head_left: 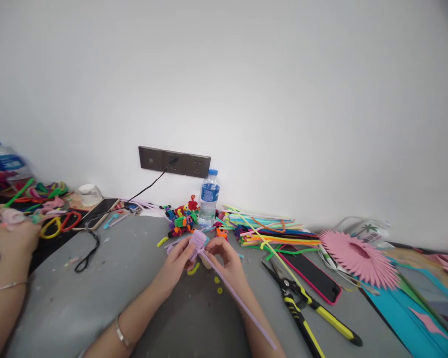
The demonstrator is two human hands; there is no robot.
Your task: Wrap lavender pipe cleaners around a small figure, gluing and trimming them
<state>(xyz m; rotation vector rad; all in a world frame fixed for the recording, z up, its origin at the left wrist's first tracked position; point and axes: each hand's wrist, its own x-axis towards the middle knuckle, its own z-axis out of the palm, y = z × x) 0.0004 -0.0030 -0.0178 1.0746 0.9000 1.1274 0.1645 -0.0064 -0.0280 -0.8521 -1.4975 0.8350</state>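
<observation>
Between my hands is a small lilac figure made of wound pipe cleaners. My left hand pinches it from the left side. My right hand is closed at its right side, with fingertips at a long lilac pipe cleaner that runs from the figure down to the right, across my forearm. Exactly how the right fingers grip it is partly hidden. Yellow pipe cleaner bits lie on the grey table just below my hands.
Pliers with yellow-black handles and a pink-cased phone lie to the right. Bundled pipe cleaners, a water bottle and colourful pipe cleaner figures stand behind. A pink paper fan is far right; a co-worker's hand works left.
</observation>
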